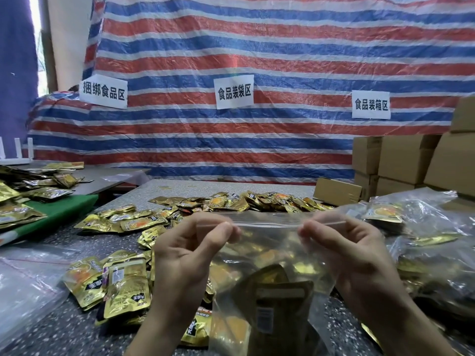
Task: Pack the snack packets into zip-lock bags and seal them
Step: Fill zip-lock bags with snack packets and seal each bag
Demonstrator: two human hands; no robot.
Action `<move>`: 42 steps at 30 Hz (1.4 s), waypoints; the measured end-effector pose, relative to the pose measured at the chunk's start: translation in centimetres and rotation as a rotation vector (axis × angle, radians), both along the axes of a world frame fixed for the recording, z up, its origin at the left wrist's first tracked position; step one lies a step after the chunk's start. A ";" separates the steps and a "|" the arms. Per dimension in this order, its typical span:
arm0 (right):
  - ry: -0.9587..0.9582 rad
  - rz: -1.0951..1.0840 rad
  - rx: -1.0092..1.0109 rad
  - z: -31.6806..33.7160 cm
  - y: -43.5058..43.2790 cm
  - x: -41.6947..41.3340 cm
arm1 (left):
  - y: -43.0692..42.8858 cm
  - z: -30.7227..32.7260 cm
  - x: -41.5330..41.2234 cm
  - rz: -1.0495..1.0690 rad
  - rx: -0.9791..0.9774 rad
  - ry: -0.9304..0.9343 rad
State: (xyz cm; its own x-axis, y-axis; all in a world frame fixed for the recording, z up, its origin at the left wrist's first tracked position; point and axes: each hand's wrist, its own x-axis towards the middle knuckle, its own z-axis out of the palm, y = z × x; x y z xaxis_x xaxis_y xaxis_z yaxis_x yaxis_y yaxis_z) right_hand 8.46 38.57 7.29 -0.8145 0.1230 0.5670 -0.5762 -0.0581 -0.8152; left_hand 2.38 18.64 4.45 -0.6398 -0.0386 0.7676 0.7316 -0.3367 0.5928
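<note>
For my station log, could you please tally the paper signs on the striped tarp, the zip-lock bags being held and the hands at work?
Paper signs: 3
Zip-lock bag held: 1
Hands: 2, left hand and right hand, each pinching the bag's top edge
Total: 6

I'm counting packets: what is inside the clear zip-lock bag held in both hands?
Gold snack packets show through the zip-lock bag, one upright near the front. Their count is hidden: they overlap and the plastic blurs them.
</note>
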 end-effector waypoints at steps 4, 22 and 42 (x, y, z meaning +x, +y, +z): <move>0.024 -0.041 0.012 0.0 0.0 0.2 | 0.4 0.0 0.4 -0.065 -0.069 -0.081; 0.017 0.045 0.018 0.3 -1.0 0.5 | 1.0 0.3 0.7 -0.059 -0.054 0.041; 0.052 -0.433 0.937 6.8 -1.3 3.5 | -0.2 0.3 1.0 -0.027 -0.051 0.009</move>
State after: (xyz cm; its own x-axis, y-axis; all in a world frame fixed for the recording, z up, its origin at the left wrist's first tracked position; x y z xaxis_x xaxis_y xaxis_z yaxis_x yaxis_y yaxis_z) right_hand 11.94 37.31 14.10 -0.7773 -0.1090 0.6196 -0.4323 0.8080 -0.4002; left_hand 3.42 18.45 4.70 -0.6327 0.0183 0.7742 0.7282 -0.3260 0.6029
